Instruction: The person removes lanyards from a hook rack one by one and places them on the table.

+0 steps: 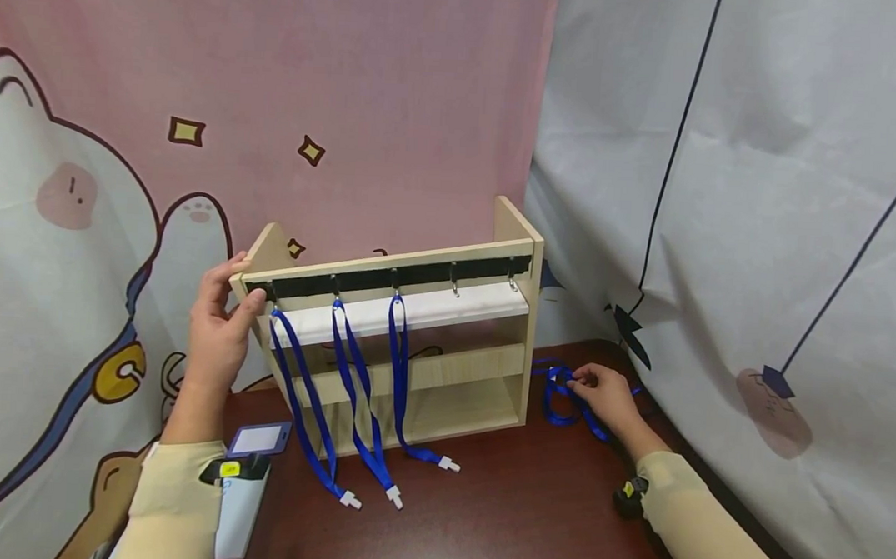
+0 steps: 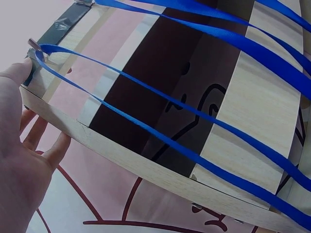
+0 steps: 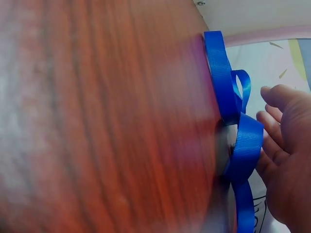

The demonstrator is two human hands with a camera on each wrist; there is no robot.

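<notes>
The left hand (image 1: 220, 332) grips the wooden rack (image 1: 482, 363). The right hand (image 1: 610, 397), half open, is by a blue ribbon (image 3: 247, 148); I can't tell if it pinches.

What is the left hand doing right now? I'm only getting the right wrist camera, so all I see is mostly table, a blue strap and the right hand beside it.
Observer: The left hand grips the upper left corner of a wooden rack.
Operator: Is anything hanging on that rack?
Observer: Yes, three blue straps hang from its front.
Operator: Are any of the hanging spots bare?
Observer: Yes, the two hooks at the right end have nothing on them.
</notes>
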